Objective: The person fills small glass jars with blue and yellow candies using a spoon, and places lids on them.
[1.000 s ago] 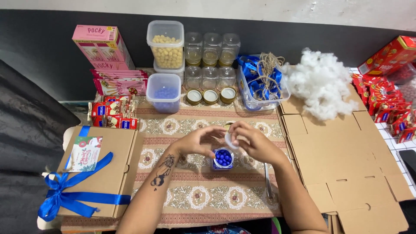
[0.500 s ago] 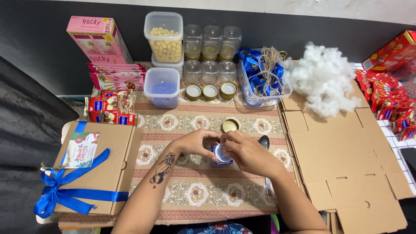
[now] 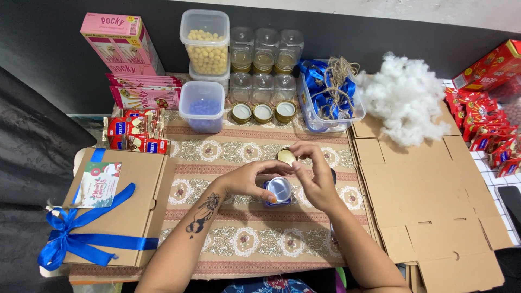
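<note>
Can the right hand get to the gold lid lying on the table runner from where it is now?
Probably yes: the right hand is right beside the gold lid, its fingertips almost on it, with nothing between them.

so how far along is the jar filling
Done: one box is closed and tied with a blue ribbon. In hand: the left hand steadies a small jar holding blue pieces, and the right hand is at its mouth; a gold lid lies just behind. Left: six empty jars stand at the back, three lids beside them, and a flat box is unfolded.
</note>
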